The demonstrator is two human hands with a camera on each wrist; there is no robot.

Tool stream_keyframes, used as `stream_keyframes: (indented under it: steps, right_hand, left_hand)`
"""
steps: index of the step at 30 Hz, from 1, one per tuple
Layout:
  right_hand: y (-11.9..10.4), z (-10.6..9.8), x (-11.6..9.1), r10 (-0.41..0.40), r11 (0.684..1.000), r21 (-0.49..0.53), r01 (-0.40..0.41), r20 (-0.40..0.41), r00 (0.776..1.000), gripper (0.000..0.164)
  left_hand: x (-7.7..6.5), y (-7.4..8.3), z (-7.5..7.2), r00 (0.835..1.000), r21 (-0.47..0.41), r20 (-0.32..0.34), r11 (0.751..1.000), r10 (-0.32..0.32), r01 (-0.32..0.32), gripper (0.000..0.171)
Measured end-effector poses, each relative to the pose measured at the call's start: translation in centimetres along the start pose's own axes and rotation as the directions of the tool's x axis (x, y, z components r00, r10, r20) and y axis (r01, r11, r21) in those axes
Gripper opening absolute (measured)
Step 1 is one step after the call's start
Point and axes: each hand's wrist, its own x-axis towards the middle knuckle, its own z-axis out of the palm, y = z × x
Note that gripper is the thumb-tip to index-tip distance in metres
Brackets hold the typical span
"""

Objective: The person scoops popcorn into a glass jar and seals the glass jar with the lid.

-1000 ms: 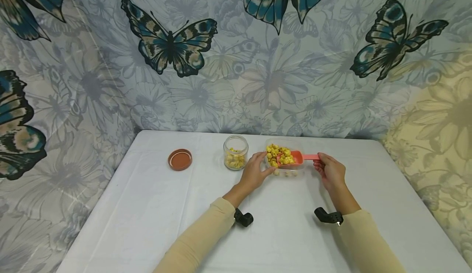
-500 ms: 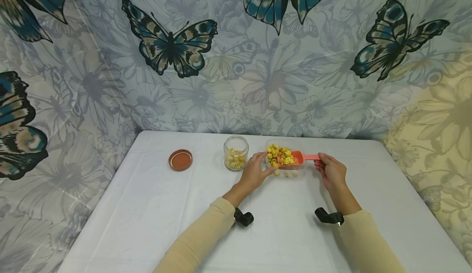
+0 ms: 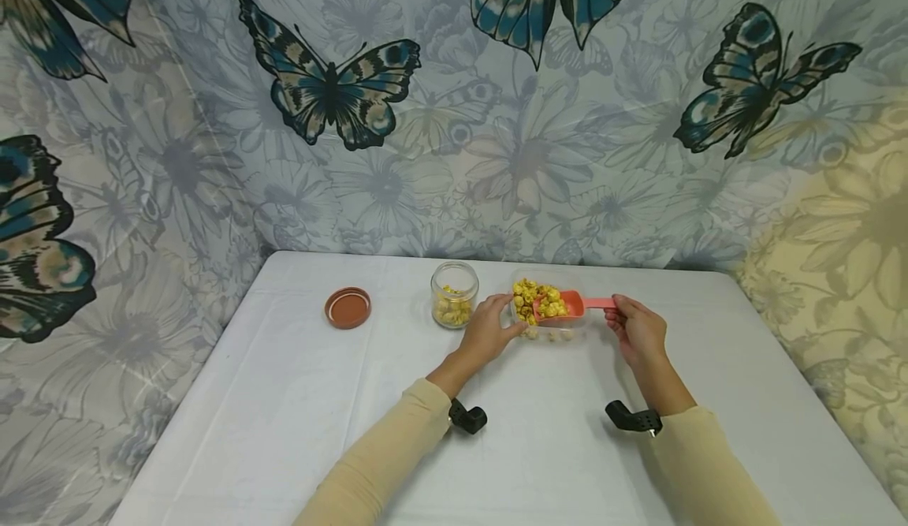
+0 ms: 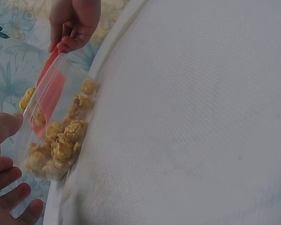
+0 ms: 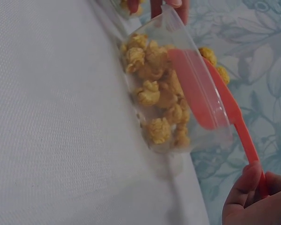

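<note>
A clear plastic container (image 3: 565, 334) of yellow popcorn (image 3: 523, 292) stands toward the back of the table. My left hand (image 3: 485, 332) holds its left end, thumb at the near rim and fingers spread along the side. With thumb and fingers, my right hand (image 3: 640, 329) pinches the handle of a coral-red scoop (image 3: 573, 305). The scoop's bowl lies inside the container with several pieces of popcorn in it. Through the clear wall, the right wrist view shows the scoop bowl (image 5: 194, 89) tilted down among the popcorn.
Left of the container stands an open glass jar (image 3: 454, 297), partly filled with popcorn. Farther left, a brown lid (image 3: 347, 307) lies on the white tablecloth (image 3: 284, 400). A patterned butterfly curtain (image 3: 525, 163) hangs just behind the table's back edge.
Hardly anything differs: both hands keep their holds on container and scoop, and the scoop stays in place. Only the head view shifts very slightly.
</note>
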Motion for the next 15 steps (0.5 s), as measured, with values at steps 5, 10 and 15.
stream_keyframes:
  steps: [5, 10, 15]
  right_hand:
    - [-0.05, 0.08, -0.21, -0.011, 1.000, 0.002, 0.011, 0.009, 1.000, 0.021]
    - [-0.20, 0.25, -0.48, -0.010, 1.000, 0.009, 0.010, 0.014, 1.000, 0.019]
    - [-0.38, 0.42, -0.62, -0.011, 1.000, 0.024, 0.011, 0.020, 1.000, 0.017]
  left_hand:
    - [-0.03, -0.02, -0.16, 1.000, 0.003, 0.001, 1.000, 0.003, -0.003, 0.055]
    - [-0.04, -0.02, -0.31, 1.000, 0.009, 0.014, 1.000, -0.005, 0.005, 0.055]
    - [0.00, 0.04, -0.38, 0.999, 0.030, 0.033, 1.000, -0.001, 0.000, 0.056]
